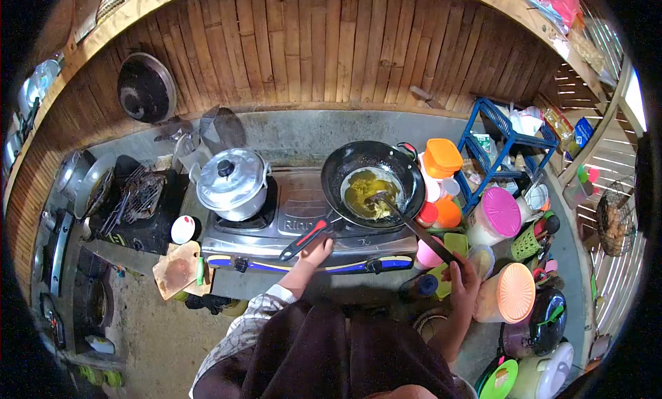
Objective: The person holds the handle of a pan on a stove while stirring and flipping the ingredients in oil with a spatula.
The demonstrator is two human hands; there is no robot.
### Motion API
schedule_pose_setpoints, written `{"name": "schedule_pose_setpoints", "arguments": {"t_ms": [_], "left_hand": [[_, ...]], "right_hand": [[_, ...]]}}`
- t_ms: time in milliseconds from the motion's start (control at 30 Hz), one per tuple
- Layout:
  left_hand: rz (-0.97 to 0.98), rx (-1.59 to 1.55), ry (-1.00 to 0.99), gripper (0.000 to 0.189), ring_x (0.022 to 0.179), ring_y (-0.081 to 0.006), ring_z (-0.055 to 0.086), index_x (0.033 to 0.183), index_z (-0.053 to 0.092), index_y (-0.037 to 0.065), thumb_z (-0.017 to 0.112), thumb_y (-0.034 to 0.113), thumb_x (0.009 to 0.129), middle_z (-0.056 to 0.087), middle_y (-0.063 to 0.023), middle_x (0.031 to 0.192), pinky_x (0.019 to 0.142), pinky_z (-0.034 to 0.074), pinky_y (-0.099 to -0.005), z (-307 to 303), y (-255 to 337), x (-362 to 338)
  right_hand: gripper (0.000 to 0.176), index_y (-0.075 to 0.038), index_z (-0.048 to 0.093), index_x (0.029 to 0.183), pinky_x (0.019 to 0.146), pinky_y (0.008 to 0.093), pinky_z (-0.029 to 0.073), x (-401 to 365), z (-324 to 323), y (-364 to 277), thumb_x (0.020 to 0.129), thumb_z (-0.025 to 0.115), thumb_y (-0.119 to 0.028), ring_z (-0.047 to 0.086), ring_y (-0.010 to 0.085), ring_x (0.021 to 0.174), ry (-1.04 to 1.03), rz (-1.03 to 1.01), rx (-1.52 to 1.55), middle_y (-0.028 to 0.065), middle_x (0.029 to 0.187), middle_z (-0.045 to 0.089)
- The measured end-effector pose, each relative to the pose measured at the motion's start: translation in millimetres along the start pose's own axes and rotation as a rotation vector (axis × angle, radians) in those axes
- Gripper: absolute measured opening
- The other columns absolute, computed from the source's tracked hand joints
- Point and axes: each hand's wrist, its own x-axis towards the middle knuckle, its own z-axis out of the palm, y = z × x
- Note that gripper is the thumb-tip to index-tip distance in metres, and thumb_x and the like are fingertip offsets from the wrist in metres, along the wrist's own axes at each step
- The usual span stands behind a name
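A black wok [336, 166] stands on the right burner of the silver gas stove [296, 199], with yellow oil and pale food bits inside. My right hand [463, 282] is closed around the dark handle of a spatula [426, 235], whose head dips into the food in the wok. In front of the wok, my left hand [316, 250] is closed at the wok's black and red handle [303, 240]; the palm side is hidden. A lidded silver pot [233, 185] sits on the left burner.
Left of the stove are a cutting board [176, 269] with a green-handled knife [201, 271], a small white lid [183, 229] and a blackened grill [141, 196]. Plastic containers [507, 292] crowd the right side, below a blue rack [507, 134]. A pan [146, 87] hangs on the bamboo wall.
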Motion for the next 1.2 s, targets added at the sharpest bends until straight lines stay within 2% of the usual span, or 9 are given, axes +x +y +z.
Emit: {"name": "schedule_pose_setpoints", "arguments": {"t_ms": [167,300,367,433,600,767,1033,1167,1200], "left_hand": [[-0.013,-0.124,0.06,0.024,0.062,-0.0329,0.058,0.07,0.061,0.004,0.051,0.025,0.08,0.059,-0.0155,0.068,0.056,0.046,-0.0404,-24,20,-22],[-0.025,-0.354,-0.044,0.026,0.056,-0.0331,0.055,0.066,0.057,0.001,0.053,0.022,0.081,0.055,-0.0175,0.062,0.053,0.044,-0.0391,-38,28,-55],[-0.117,-0.45,-0.244,0.027,0.052,-0.0324,0.052,0.066,0.057,0.0,0.053,0.022,0.082,0.053,-0.0178,0.06,0.05,0.041,-0.0371,-65,40,-61],[-0.093,-0.53,-0.251,0.027,0.047,-0.0252,0.049,0.065,0.057,0.0,0.053,0.02,0.084,0.052,-0.0146,0.057,0.047,0.038,-0.0333,-77,41,-64],[0.055,-0.626,-0.11,0.023,0.048,-0.014,0.047,0.064,0.058,0.001,0.054,0.013,0.083,0.052,-0.0086,0.056,0.047,0.036,-0.0279,-147,58,-43],[-0.097,-0.598,0.085,0.015,0.054,-0.0094,0.046,0.077,0.061,0.002,0.054,0.014,0.084,0.053,-0.0016,0.06,0.05,0.037,-0.0245,-164,43,-20],[-0.412,-0.764,-0.148,0.026,0.079,-0.0107,0.051,0.104,0.05,0.001,0.055,0.016,0.084,0.055,-0.0024,0.086,0.075,0.041,-0.0236,-138,-14,-20],[-0.433,-0.875,-0.257,0.031,0.083,-0.0117,0.053,0.109,0.046,0.002,0.055,0.02,0.085,0.056,-0.0049,0.095,0.071,0.043,-0.0241,-135,-23,-20],[-0.446,-0.875,-0.316,0.033,0.083,-0.0119,0.055,0.111,0.045,0.003,0.054,0.022,0.086,0.056,-0.0056,0.098,0.068,0.044,-0.0243,-135,-22,-17]], "right_hand": [[0.029,0.0,0.054,0.109,0.07,0.0256,0.044,11,14,11,0.082,0.058,-0.012,0.054,0.0133,0.077,-0.166,0.117,0.014,0.0071,0.093,0.058],[0.035,-0.004,0.054,0.107,0.091,0.0358,0.034,34,26,88,0.073,0.064,-0.007,0.045,0.0208,0.106,-0.114,-0.287,-0.242,0.016,0.115,0.048],[0.042,0.0,0.05,0.11,0.086,0.0328,0.039,40,34,89,0.072,0.067,-0.007,0.051,0.0199,0.099,-0.056,-0.538,-0.402,0.0149,0.106,0.054],[0.034,0.002,0.055,0.104,0.08,0.0308,0.045,36,50,47,0.073,0.065,-0.007,0.055,0.0234,0.085,-0.156,-0.251,-0.363,0.0155,0.106,0.05],[0.041,-0.001,0.056,0.105,0.064,0.0282,0.046,53,60,41,0.069,0.069,-0.016,0.057,0.0189,0.063,-0.182,-0.224,-0.355,0.01,0.069,0.059],[0.037,-0.001,0.056,0.104,0.066,0.0284,0.047,69,68,38,0.074,0.066,-0.019,0.059,0.0153,0.069,-0.229,-0.202,-0.427,0.0119,0.081,0.063],[0.041,-0.002,0.055,0.104,0.072,0.034,0.047,100,73,45,0.071,0.063,-0.025,0.061,0.0288,0.08,-0.385,0.165,-0.662,0.0185,0.084,0.062],[0.044,-0.005,0.051,0.11,0.073,0.0366,0.046,120,71,75,0.07,0.06,-0.02,0.06,0.0318,0.083,-0.403,-0.159,-0.577,0.0223,0.09,0.06],[0.042,-0.001,0.049,0.111,0.066,0.0291,0.045,116,78,52,0.071,0.061,-0.01,0.056,0.0167,0.069,-0.433,-0.123,-0.575,0.0099,0.075,0.058]]}}
